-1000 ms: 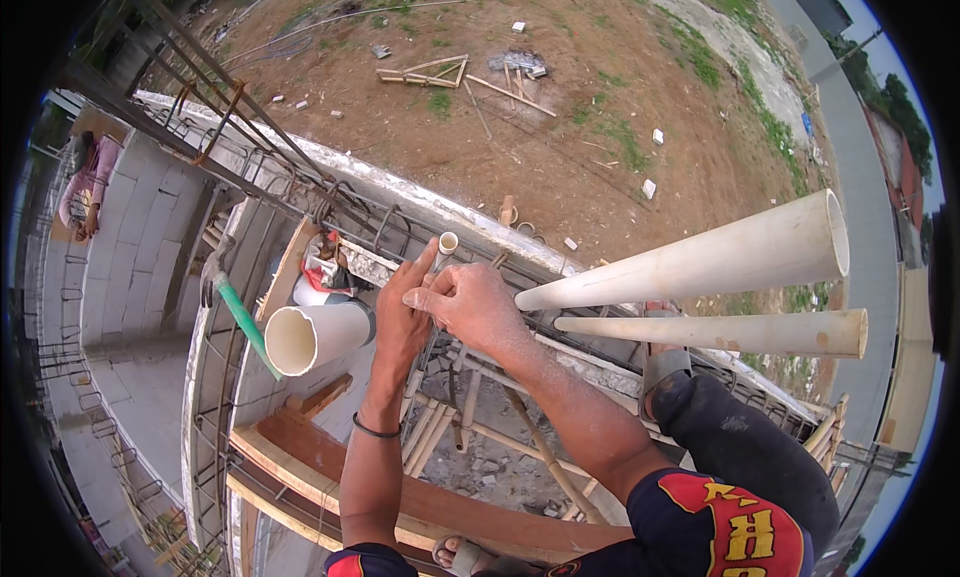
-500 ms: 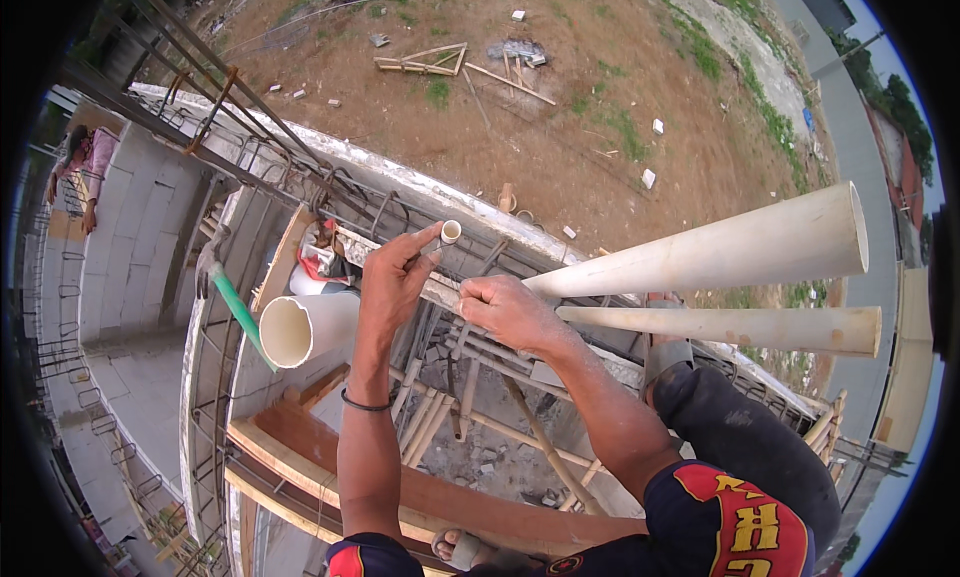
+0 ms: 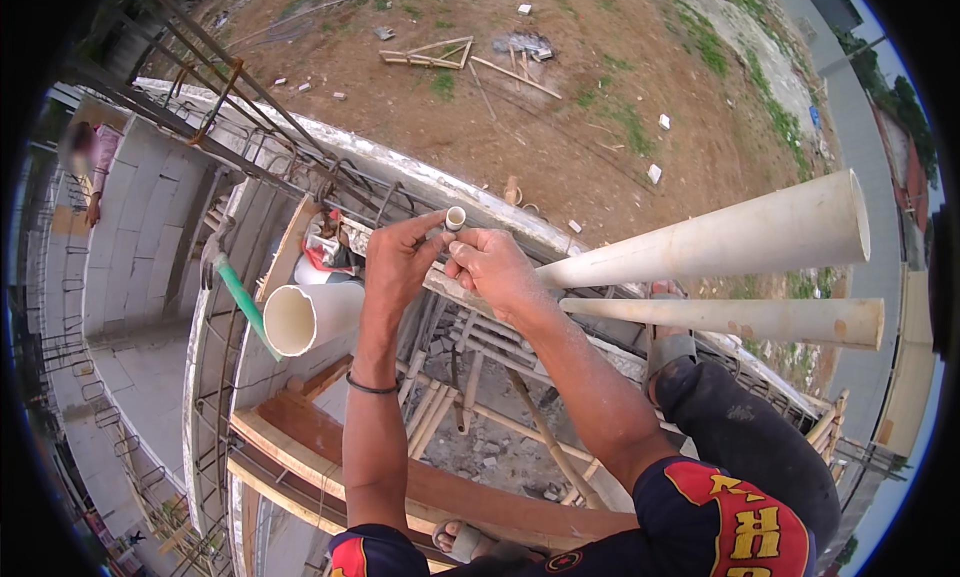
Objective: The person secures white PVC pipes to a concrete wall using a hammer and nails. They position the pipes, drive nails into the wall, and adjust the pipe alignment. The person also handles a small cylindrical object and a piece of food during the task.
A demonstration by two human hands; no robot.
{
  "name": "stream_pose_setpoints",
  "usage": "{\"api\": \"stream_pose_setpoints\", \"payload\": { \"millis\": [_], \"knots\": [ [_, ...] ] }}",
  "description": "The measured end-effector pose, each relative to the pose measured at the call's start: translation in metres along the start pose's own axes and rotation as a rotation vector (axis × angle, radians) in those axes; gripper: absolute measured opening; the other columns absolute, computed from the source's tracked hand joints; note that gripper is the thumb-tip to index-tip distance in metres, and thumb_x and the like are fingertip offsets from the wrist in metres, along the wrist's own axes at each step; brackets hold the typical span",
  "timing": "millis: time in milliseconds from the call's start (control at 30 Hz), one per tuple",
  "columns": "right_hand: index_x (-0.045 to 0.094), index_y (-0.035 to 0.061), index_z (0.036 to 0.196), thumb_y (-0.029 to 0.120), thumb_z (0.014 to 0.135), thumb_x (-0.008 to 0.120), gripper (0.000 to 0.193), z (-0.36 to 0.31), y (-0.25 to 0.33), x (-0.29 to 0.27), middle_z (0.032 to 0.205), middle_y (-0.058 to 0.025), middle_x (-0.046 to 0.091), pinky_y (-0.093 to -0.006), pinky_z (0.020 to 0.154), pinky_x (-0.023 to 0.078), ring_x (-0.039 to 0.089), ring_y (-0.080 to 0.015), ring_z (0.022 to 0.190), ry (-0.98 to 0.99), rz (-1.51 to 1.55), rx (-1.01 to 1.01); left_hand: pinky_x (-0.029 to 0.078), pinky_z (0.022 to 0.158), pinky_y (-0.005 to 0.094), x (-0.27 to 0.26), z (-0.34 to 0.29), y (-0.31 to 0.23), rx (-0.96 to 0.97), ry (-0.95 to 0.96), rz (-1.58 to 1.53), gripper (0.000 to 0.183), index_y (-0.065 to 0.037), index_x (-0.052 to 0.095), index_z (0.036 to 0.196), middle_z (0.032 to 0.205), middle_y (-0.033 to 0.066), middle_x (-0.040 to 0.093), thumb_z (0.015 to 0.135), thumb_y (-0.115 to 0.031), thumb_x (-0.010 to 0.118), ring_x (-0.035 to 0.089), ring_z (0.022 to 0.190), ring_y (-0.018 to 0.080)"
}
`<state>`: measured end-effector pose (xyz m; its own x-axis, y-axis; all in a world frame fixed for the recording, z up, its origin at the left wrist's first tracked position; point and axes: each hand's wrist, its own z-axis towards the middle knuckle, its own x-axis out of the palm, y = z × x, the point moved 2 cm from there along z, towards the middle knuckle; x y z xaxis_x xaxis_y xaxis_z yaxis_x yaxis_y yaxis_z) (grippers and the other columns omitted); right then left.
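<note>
A thin white pipe [image 3: 455,218] stands with its open end up among the rebar at the wall top. My left hand [image 3: 397,262] has its index finger and thumb closed against the pipe's left side. From the right, my right hand [image 3: 497,272] meets it just below the rim, fingers curled and pinched; what they hold is too small to make out. A dark band or wire shows on the pipe between the fingertips. Left of my left forearm stands a wide white pipe [image 3: 291,320] with a ragged open end. Two more, a wide pipe [image 3: 720,232] and a narrower pipe [image 3: 730,320], rise on the right.
A green-handled hammer [image 3: 238,299] hangs at the left beside the wide pipe. A red and white bag [image 3: 320,252] lies behind it. Rebar [image 3: 205,112] juts out at upper left. Timber formwork [image 3: 290,447] and bamboo poles are below, over a deep drop. A person [image 3: 103,157] is at far left.
My right hand has moved up and left to the thin pipe, its fingertips now meeting those of my left hand. My left hand has stayed at the pipe.
</note>
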<state>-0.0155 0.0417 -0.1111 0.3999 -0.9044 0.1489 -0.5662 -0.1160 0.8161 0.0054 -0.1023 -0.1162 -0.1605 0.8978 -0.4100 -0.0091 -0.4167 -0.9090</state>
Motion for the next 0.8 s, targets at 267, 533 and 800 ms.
{"api": "stream_pose_setpoints", "payload": {
  "millis": [267, 533, 800],
  "knots": [
    [0.068, 0.0014, 0.089, 0.019, 0.094, 0.052, 0.024, 0.006, -0.026, -0.005, 0.063, 0.0008, 0.047, -0.028, 0.055, 0.037, 0.041, -0.0087, 0.057, -0.237, -0.237, -0.381, 0.04, 0.054, 0.0357, -0.009, 0.012, 0.007, 0.144, -0.025, 0.151, 0.009, -0.001, 0.07, 0.083, 0.066, 0.0118, 0.056, 0.081, -0.01, 0.071, 0.054, 0.058, 0.0253],
    [0.067, 0.0002, 0.089, 0.022, 0.093, 0.052, 0.026, 0.018, -0.041, -0.007, 0.072, -0.0163, 0.065, -0.0378, 0.069, 0.05, 0.064, -0.0296, 0.068, -0.369, -0.372, -0.448, 0.042, 0.054, 0.0398, -0.007, 0.006, -0.031, 0.153, -0.13, 0.621, 0.021, 0.0, 0.064, 0.074, 0.071, 0.0136, 0.06, 0.081, -0.019, 0.072, 0.057, 0.061, 0.0334],
    [0.061, 0.0059, 0.101, 0.032, 0.099, 0.051, 0.028, 0.043, -0.068, 0.046, 0.072, 0.0015, 0.053, -0.0264, 0.054, 0.038, 0.049, -0.0142, 0.056, -0.095, 1.137, -0.007, 0.05, 0.06, 0.0423, 0.038, -0.004, -0.059, -0.172, -0.145, 0.594, 0.018, 0.003, 0.065, 0.076, 0.067, 0.0185, 0.059, 0.085, -0.013, 0.063, 0.064, 0.065, 0.0366]
  ]
}}
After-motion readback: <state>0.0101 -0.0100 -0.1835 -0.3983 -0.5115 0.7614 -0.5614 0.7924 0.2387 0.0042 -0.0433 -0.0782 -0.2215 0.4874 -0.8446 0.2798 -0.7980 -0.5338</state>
